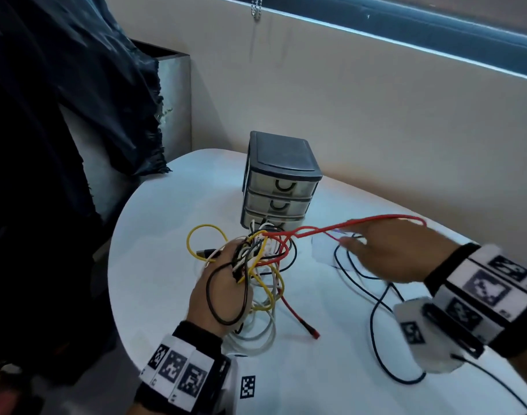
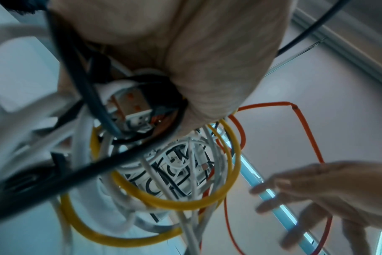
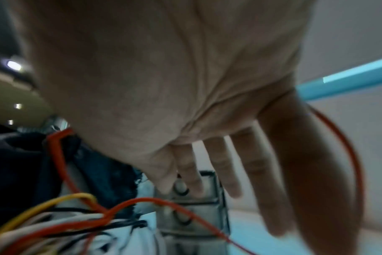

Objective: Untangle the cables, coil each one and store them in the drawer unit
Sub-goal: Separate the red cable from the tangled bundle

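The left hand point(image 1: 223, 283) grips the tangled bundle of cables point(image 1: 256, 259) just above the tabletop point(image 1: 154, 250). The right hand point(image 1: 397, 250) has straight fingers, with a loop of the red cable point(image 1: 331, 229) draped over it. A hard pull could tighten the knot or tip the closed drawer unit point(image 1: 280, 181) just behind. The tabletop's round edge is near on the left; more room lies to the right.

Tangle point(image 1: 256, 265) of yellow, white, black and red cables bunched in the left hand's point(image 1: 223, 283) curled fingers, red cable point(image 1: 361, 222) looped over the right hand's point(image 1: 397, 253) straight fingers, three-drawer unit point(image 1: 278, 181) upright just beyond the fingertips, drawers closed.
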Available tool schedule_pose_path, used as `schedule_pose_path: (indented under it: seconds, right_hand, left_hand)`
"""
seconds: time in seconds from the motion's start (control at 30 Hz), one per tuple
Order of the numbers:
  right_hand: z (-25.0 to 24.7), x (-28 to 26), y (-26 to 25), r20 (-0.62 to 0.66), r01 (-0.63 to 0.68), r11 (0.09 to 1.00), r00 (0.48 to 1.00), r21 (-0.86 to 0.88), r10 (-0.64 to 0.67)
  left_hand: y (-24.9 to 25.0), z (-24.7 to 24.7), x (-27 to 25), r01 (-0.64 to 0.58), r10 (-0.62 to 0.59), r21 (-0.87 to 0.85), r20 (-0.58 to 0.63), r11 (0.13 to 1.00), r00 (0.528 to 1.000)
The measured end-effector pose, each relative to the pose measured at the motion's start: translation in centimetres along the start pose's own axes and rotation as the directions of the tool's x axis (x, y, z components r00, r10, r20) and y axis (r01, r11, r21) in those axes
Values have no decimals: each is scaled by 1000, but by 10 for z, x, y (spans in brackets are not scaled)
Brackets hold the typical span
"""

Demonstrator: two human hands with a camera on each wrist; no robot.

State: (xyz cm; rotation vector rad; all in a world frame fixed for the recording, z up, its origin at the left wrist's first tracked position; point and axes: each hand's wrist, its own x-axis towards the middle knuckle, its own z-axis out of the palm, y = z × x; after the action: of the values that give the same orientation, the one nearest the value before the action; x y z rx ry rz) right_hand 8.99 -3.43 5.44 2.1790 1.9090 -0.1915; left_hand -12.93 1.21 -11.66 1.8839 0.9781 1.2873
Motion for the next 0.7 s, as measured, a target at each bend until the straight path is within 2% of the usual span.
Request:
schedule_pose_path:
  seconds: [0.07, 0.13, 0.2, 0.3, 0.37, 0.43, 0.5, 0.57, 0.63, 0.67, 0.7]
  right_hand:
    - [13, 4, -19, -57, 155, 971, 987, 182, -147]
    - [26, 8, -33, -198, 302, 933, 944, 194, -265]
    - [32, 14, -38, -223, 340, 925, 928, 169, -300]
    - [33, 19, -36, -133, 268, 952, 959, 149, -250]
    - [24, 19, -31, -152, 278, 953, 954, 123, -259]
    - [3, 17, -16, -151, 235, 944, 967, 232, -204]
    - [-22, 12, 2, -60, 136, 914, 991, 383, -122]
    - [-44, 6, 20, -83, 102, 834, 994, 542, -69]
    - [-61, 3, 37, -218, 132, 680, 975, 722, 43]
    - [-65, 3, 44, -240, 129, 615, 965, 778, 101]
    - [-67, 5, 51, -238, 109, 595, 961, 796, 143]
  left_hand:
    - [0, 1, -1, -14, 14, 0, -1, 1000, 1000]
    - [0, 2, -2, -29, 29, 0, 5, 1000, 1000]
    - [0, 2, -2, -34, 34, -2, 20, 999, 999]
    - [0, 0, -3, -6, 5, 17, 24, 1000, 1000]
    - [0, -2, -1, 23, -23, 16, 40, 1000, 999]
    - [-1, -5, 0, 30, -32, 31, 51, 999, 998]
    - [-3, -8, 1, 40, -43, 49, 52, 998, 998]
    - [-7, -11, 2, 74, -76, 37, 55, 997, 996]
    - [-9, -12, 2, 112, -114, 32, 55, 993, 992]
    - [-10, -13, 2, 123, -124, 34, 50, 992, 991]
    - [-10, -13, 2, 123, -125, 34, 43, 992, 991]
